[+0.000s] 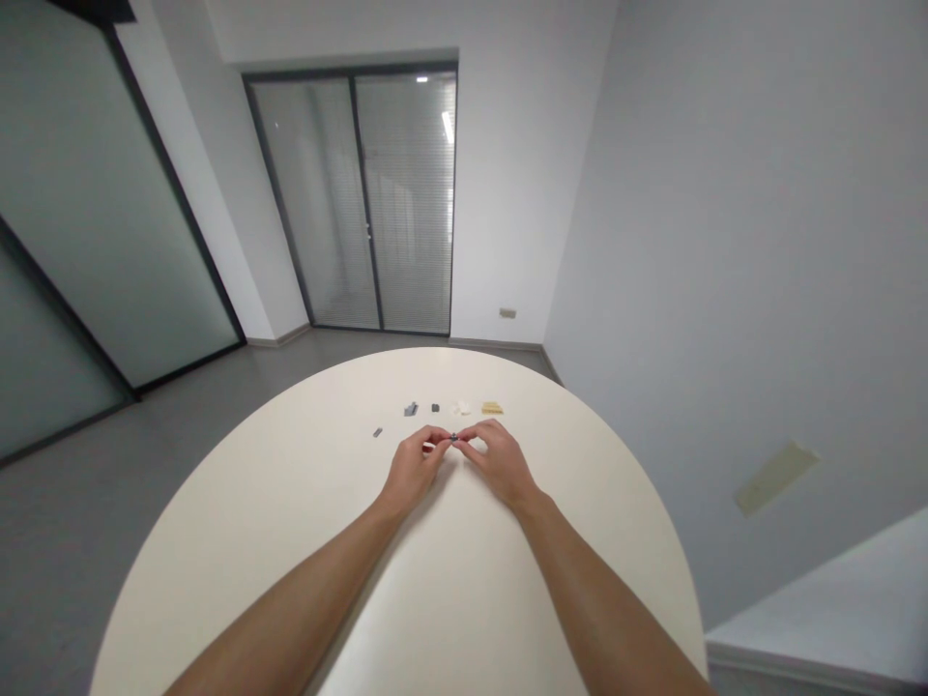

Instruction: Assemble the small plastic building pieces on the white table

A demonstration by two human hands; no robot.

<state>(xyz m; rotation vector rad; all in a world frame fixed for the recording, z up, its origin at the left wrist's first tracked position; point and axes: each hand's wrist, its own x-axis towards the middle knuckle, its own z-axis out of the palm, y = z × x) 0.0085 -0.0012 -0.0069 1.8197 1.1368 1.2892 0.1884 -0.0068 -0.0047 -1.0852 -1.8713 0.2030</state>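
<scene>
My left hand [416,468] and my right hand [502,461] meet above the middle of the white table, fingertips pinched toward each other. Between them is a small dark grey piece [453,438], gripped from both sides; it looks like a toy building brick, but its exact shape is too small to make out. Just beyond my hands lie a grey pile of pieces [411,410], a black piece [435,408], some white pieces [462,408] and tan pieces [492,408] in a row. A single flat grey piece [378,432] rests to the left of my left hand.
The round white table [290,474] fills the lower middle, its curved edge running past both forearms. A grey wall [746,242] stands close on the right. Glass doors [406,193] with blinds are at the back, and frosted panels [108,193] on the left.
</scene>
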